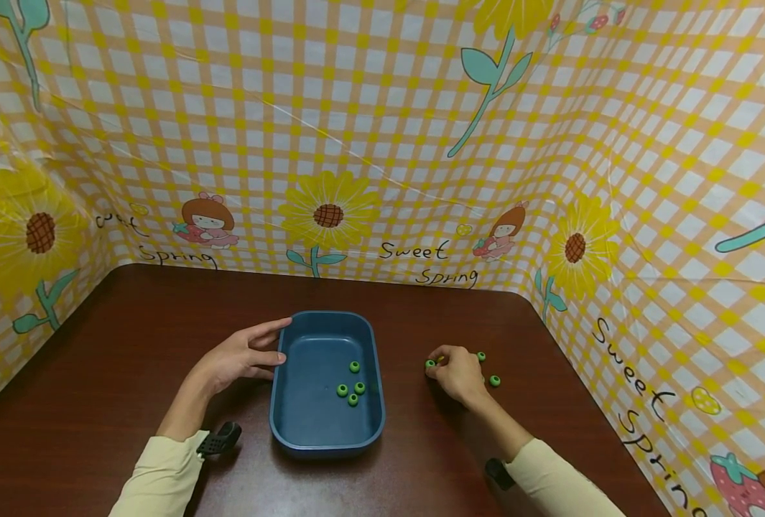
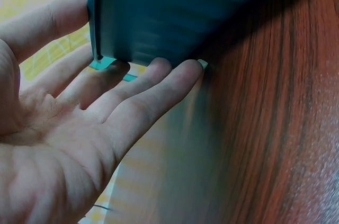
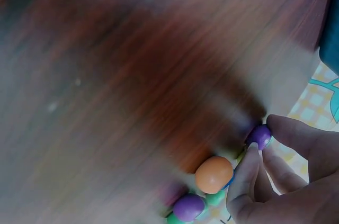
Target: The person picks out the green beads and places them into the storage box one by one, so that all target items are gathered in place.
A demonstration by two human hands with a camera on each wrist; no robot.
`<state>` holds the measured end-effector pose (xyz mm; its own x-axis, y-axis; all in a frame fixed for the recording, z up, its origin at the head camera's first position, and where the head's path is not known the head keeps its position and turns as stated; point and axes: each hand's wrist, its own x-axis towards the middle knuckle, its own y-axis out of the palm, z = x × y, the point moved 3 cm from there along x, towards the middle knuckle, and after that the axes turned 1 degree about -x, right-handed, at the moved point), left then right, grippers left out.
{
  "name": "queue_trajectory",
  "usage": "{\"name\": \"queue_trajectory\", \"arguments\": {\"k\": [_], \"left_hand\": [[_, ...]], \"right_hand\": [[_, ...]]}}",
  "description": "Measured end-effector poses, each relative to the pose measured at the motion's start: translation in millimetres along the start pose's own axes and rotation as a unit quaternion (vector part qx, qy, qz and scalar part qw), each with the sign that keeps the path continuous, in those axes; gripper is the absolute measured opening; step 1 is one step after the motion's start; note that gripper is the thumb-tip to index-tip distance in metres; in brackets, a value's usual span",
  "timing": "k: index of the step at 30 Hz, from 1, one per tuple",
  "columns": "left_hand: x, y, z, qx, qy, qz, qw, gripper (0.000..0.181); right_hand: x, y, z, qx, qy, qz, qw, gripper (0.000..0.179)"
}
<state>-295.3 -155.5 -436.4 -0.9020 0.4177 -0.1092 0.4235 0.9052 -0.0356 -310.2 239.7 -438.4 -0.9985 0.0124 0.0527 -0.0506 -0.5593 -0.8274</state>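
A deep blue plastic tray point(image 1: 327, 450) stands on the table. Several small round beads point(image 1: 342, 390), green with dark centres from above, lie inside its right half. My left hand point(image 1: 236, 359) is at the tray's left side, fingers spread and fairly straight; thumb and fingertips touch the rim and outer wall, also seen with the tray wall point(image 2: 159, 12) in the left wrist view. Right of the tray, my right hand point(image 1: 461, 373) pinches one bead point(image 1: 430, 364) between thumb and fingers; in the right wrist view this bead point(image 3: 259, 137) shows a purple side.
Near the right hand lie loose beads point(image 1: 495, 381), partly hidden behind it in the head view. From the right wrist, an orange one point(image 3: 214, 175) and another purple one point(image 3: 188, 207) show. A checked sunflower cloth point(image 1: 330, 143) walls the brown table point(image 1: 98, 373) at back and sides.
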Motion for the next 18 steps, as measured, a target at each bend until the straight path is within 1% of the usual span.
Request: {"name": "queue_trajectory", "arguments": {"k": [2,8,18], "left_hand": [[0.0,-0.4,-0.3,-0.001,0.000,0.000,1.0000,0.074],[1.1,-0.7,0.2,-0.002,0.002,0.001,1.0000,0.075],[-0.8,-0.4,-0.2,-0.005,0.001,-0.002,1.0000,0.077]], "right_hand": [[0.9,0.2,1.0,0.000,-0.004,-0.002,1.0000,0.018],[3.3,-3.7,9.0,0.014,-0.025,-0.026,0.9993,0.015],[1.4,-5.5,27.1,0.031,-0.034,-0.030,0.9985,0.014]]}}
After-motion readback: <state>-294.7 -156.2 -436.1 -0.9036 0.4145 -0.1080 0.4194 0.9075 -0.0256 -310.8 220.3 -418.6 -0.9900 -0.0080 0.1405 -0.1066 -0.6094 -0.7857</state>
